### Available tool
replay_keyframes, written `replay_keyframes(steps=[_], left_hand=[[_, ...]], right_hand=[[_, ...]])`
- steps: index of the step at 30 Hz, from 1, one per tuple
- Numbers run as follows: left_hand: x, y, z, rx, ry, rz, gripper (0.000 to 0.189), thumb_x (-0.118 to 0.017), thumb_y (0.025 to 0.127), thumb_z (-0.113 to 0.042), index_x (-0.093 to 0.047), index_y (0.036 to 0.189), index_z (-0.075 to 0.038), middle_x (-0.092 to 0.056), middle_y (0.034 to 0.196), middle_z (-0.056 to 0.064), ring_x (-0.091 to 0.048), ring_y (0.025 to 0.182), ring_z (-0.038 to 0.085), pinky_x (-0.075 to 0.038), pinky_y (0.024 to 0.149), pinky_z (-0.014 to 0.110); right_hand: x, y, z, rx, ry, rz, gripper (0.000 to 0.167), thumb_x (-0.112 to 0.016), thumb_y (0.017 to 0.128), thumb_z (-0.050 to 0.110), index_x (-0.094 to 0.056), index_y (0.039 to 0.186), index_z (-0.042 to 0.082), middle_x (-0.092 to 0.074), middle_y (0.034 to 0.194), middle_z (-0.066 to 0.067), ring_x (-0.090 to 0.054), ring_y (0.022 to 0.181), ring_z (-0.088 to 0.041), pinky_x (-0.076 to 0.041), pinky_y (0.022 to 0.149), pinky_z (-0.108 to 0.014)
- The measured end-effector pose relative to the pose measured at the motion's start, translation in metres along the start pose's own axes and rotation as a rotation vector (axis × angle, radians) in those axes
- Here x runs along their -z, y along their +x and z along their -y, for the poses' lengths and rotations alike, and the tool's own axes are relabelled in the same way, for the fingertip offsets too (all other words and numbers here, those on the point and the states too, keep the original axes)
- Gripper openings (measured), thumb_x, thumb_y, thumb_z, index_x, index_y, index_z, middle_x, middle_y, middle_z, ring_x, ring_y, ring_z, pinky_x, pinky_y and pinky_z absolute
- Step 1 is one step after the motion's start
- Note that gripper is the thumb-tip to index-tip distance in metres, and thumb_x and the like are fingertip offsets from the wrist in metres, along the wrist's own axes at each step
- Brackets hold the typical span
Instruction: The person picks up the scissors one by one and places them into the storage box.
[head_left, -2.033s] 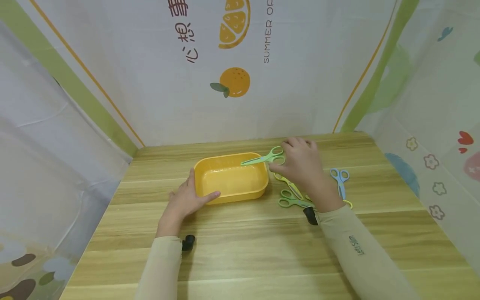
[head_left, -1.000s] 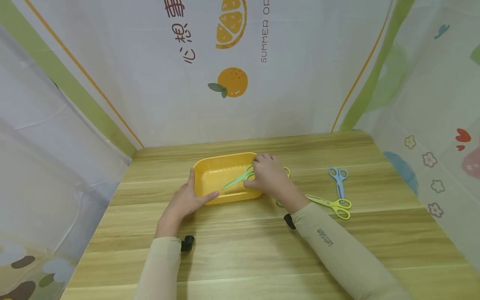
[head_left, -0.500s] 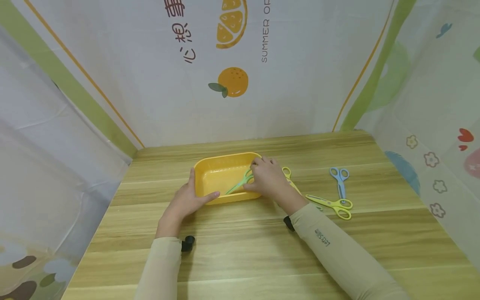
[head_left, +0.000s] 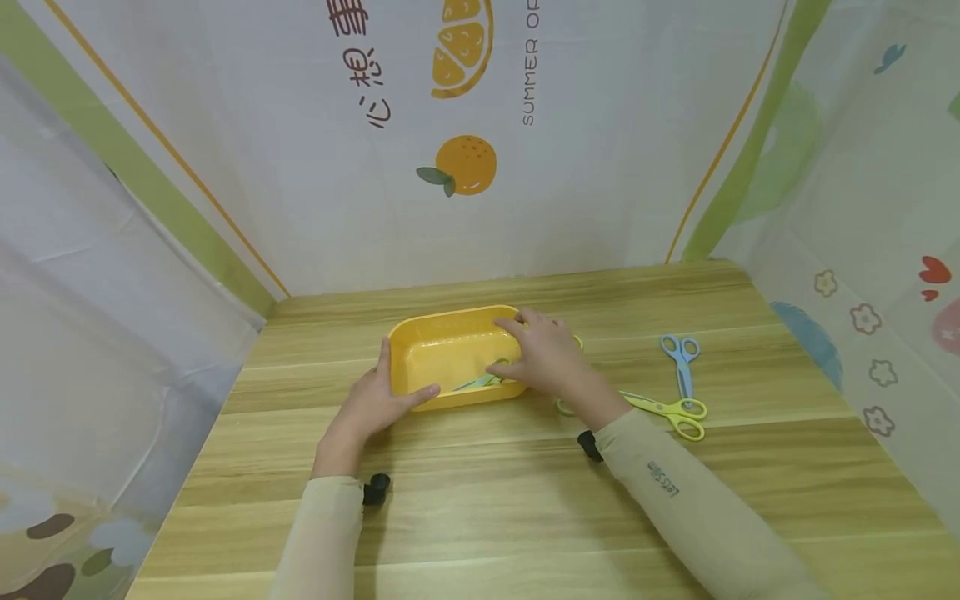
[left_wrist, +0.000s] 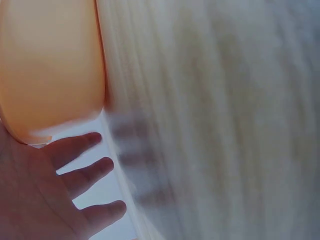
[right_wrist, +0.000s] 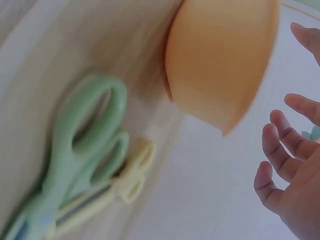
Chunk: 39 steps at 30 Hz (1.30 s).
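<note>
A yellow plastic basket (head_left: 435, 354) stands on the table. My left hand (head_left: 366, 402) rests against its left end, thumb over the front rim; the left wrist view shows straight, spread fingers beside the basket. Inside, light green scissors (head_left: 472, 384) lie near the front wall, their handles partly hidden by my right hand (head_left: 549, 354). That hand is over the basket's right end, its thumb and fingers spread apart and holding nothing. Below it, in the right wrist view, green scissors (right_wrist: 65, 125) and pale yellow scissors (right_wrist: 122, 186) lie on the table beside the basket.
Right of my right hand, blue scissors (head_left: 682, 367) and another yellow pair (head_left: 667, 407) lie close together on the wooden table (head_left: 465, 517). A white printed curtain (head_left: 600, 167) hangs behind the table, with more cloth at both sides.
My right hand carried the light green scissors left and down into the basket, then let go of them; its fingers have spread. My left hand has stayed at the basket.
</note>
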<state>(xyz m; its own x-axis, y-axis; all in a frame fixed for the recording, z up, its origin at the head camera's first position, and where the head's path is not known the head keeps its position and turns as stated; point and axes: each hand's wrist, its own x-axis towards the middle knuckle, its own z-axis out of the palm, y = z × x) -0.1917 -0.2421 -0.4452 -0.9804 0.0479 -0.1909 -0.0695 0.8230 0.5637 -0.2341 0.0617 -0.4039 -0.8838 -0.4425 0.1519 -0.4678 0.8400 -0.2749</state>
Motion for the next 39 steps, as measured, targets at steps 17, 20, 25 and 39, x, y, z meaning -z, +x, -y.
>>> replay_keyframes(steps=[17, 20, 25, 39], left_hand=[[-0.004, -0.001, -0.007, -0.019, 0.054, 0.011, 0.140, -0.061, 0.083, -0.091, 0.019, 0.169, -0.015, -0.021, 0.175, 0.027, -0.029, 0.157, 0.056, -0.010, 0.130, 0.072], [-0.005, -0.002, -0.007, -0.019, 0.052, 0.014, 0.140, -0.061, 0.082, -0.091, 0.020, 0.169, -0.016, -0.021, 0.176, 0.026, -0.027, 0.157, 0.057, -0.010, 0.130, 0.071], [-0.005, -0.004, -0.009, -0.003, 0.053, 0.033, 0.141, -0.061, 0.082, -0.092, 0.021, 0.169, -0.018, -0.020, 0.176, 0.026, -0.023, 0.157, 0.060, -0.012, 0.131, 0.070], [-0.003, -0.005, -0.012, 0.010, 0.073, 0.053, 0.139, -0.059, 0.083, -0.092, 0.021, 0.169, -0.018, -0.020, 0.174, 0.030, -0.018, 0.157, 0.064, -0.020, 0.126, 0.076]], right_hand=[[0.057, -0.055, -0.059, -0.092, -0.040, 0.015, 0.082, -0.080, 0.087, 0.064, -0.058, 0.154, 0.021, -0.062, 0.141, -0.017, -0.063, 0.127, -0.039, -0.046, 0.109, -0.068], [0.063, -0.069, -0.072, -0.102, -0.058, 0.028, 0.080, -0.082, 0.087, 0.062, -0.060, 0.153, 0.022, -0.064, 0.138, -0.017, -0.063, 0.125, -0.039, -0.045, 0.107, -0.069], [0.070, -0.090, -0.090, -0.113, -0.052, 0.040, 0.076, -0.081, 0.088, 0.060, -0.063, 0.150, 0.019, -0.066, 0.133, -0.017, -0.064, 0.121, -0.039, -0.046, 0.101, -0.069], [0.072, -0.109, -0.130, -0.128, -0.020, 0.091, 0.078, -0.065, 0.103, 0.057, -0.048, 0.159, 0.007, -0.059, 0.139, -0.027, -0.069, 0.107, -0.042, -0.055, 0.091, -0.064]])
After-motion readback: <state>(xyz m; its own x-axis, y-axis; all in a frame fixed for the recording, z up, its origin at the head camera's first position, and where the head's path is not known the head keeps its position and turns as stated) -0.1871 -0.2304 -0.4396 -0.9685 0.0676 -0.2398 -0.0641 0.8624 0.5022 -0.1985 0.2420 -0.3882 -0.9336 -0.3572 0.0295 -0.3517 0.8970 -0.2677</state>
